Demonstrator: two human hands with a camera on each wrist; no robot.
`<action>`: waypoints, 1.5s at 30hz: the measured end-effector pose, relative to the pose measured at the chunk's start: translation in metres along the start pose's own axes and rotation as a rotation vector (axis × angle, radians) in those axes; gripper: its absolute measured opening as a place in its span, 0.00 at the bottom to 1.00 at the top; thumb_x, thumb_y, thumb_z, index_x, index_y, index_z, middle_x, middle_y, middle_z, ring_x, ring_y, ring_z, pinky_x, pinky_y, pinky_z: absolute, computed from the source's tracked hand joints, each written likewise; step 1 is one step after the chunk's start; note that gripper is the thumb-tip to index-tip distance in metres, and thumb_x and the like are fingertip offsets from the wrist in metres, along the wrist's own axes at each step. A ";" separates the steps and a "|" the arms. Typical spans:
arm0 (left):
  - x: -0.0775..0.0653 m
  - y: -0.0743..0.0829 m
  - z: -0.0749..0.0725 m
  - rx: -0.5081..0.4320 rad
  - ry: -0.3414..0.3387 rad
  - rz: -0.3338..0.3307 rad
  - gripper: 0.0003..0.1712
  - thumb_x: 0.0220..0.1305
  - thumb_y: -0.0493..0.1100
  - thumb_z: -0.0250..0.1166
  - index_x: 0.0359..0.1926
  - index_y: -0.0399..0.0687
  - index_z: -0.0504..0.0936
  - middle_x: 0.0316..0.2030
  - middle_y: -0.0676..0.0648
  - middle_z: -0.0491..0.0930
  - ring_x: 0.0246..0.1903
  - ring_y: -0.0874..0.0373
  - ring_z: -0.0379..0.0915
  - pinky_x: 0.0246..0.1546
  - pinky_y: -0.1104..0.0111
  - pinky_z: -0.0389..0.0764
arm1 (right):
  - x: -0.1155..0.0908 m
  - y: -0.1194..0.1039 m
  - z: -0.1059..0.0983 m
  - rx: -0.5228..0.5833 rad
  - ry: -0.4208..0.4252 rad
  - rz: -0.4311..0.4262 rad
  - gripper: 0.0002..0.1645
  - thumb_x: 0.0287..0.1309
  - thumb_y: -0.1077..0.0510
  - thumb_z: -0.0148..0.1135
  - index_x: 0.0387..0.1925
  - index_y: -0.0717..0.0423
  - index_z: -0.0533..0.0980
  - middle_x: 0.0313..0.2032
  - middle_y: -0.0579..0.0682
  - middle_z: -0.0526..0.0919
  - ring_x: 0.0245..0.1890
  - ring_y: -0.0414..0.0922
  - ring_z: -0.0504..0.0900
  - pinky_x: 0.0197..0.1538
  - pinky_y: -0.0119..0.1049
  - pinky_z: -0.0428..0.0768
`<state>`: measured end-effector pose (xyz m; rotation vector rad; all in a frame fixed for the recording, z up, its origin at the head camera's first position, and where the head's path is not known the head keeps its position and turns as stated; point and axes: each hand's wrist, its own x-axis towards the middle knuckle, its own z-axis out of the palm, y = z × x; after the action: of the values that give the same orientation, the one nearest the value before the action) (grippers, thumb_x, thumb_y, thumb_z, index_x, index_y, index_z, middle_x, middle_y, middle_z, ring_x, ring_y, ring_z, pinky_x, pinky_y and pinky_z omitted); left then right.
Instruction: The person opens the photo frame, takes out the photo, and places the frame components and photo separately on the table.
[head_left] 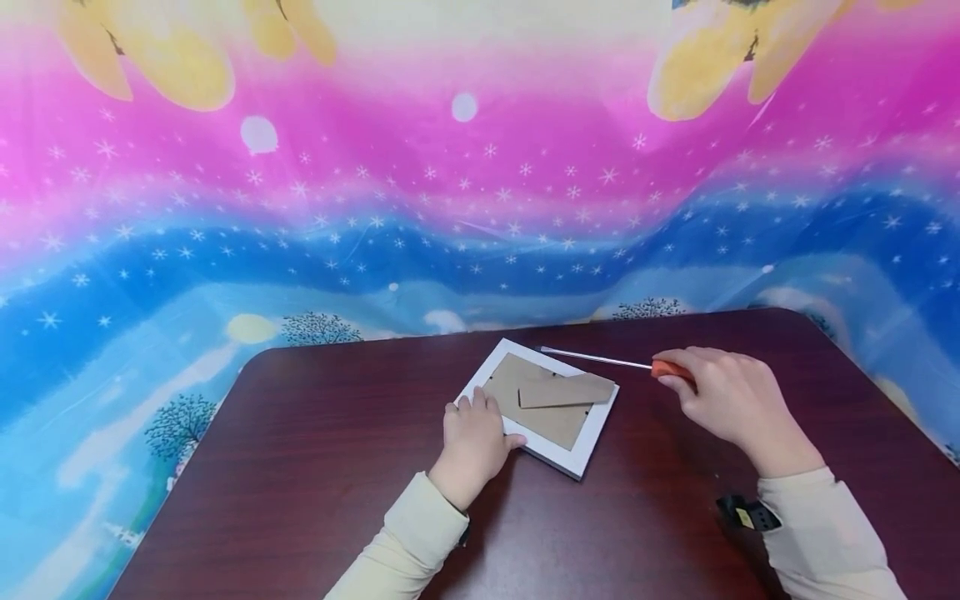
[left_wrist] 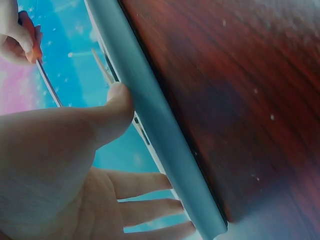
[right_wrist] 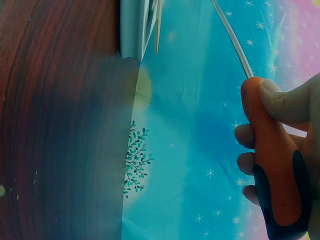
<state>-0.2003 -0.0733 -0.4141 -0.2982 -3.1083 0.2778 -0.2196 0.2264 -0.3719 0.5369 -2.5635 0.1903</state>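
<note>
A white picture frame (head_left: 581, 460) lies on the table with its brown backing board (head_left: 517, 372) facing up. A brown easel flap (head_left: 566, 392) sits on the backing, its wide end over the frame's right corner. My left hand (head_left: 476, 437) rests on the frame's near left edge, thumb and fairly straight fingers touching the rim. My right hand (head_left: 731, 400) grips a screwdriver by its orange and black handle (right_wrist: 275, 155). Its metal shaft (head_left: 600, 359) points left, with the tip by the frame's far side. Whether the tip touches the frame, I cannot tell.
The dark reddish-brown table (head_left: 300, 467) has a rounded far edge. Behind it hangs a colourful cloth backdrop (head_left: 450, 208) with snowflakes and trees. A small black object (head_left: 748, 513) shows at the right sleeve.
</note>
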 end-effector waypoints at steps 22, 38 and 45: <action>-0.003 0.015 0.001 0.072 0.074 -0.043 0.49 0.54 0.75 0.49 0.58 0.36 0.75 0.59 0.40 0.77 0.50 0.45 0.75 0.49 0.53 0.76 | -0.001 0.000 0.004 -0.018 0.007 -0.009 0.16 0.45 0.53 0.67 0.40 0.50 0.83 0.29 0.54 0.89 0.22 0.49 0.81 0.22 0.48 0.78; -0.001 -0.007 0.011 -0.095 0.209 0.000 0.38 0.57 0.69 0.54 0.53 0.43 0.76 0.52 0.42 0.78 0.45 0.48 0.74 0.44 0.55 0.77 | 0.000 -0.001 0.004 -0.027 0.002 0.000 0.17 0.43 0.53 0.69 0.39 0.49 0.84 0.30 0.54 0.89 0.22 0.49 0.81 0.22 0.47 0.79; 0.001 -0.020 0.013 -0.196 0.171 0.010 0.41 0.55 0.68 0.57 0.61 0.44 0.72 0.63 0.41 0.73 0.56 0.47 0.70 0.50 0.51 0.76 | 0.001 -0.001 0.004 -0.028 -0.014 0.005 0.17 0.43 0.53 0.69 0.39 0.49 0.83 0.30 0.54 0.89 0.22 0.48 0.80 0.23 0.47 0.79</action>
<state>-0.2054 -0.0952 -0.4235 -0.3213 -2.9673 -0.0507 -0.2215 0.2238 -0.3746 0.5226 -2.5779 0.1522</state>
